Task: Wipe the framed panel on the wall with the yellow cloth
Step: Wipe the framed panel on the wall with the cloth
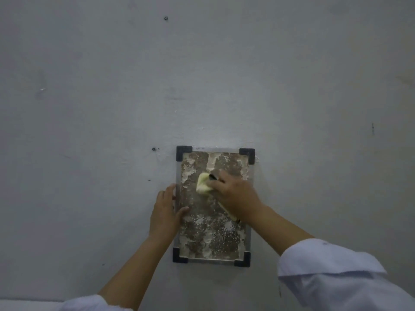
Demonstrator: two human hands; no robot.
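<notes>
Head view: framed panel (pixel 213 223) hanging low on the wall (pixel 89 108), blotched with white residue. Right hand (pixel 233 194) closed around the yellow cloth (pixel 203 184), pressing it flat onto the upper glass. Left hand (pixel 165 212) open, fingers spread on the left frame edge, probably steadying against the rubbing.

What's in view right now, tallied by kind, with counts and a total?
Hands: 2, the left hand on the panel's left edge and the right hand pressing the cloth
Yellow cloth: 1
Framed panel: 1
Black corner caps: 4
Wall fasteners: 2
Total: 10
</notes>
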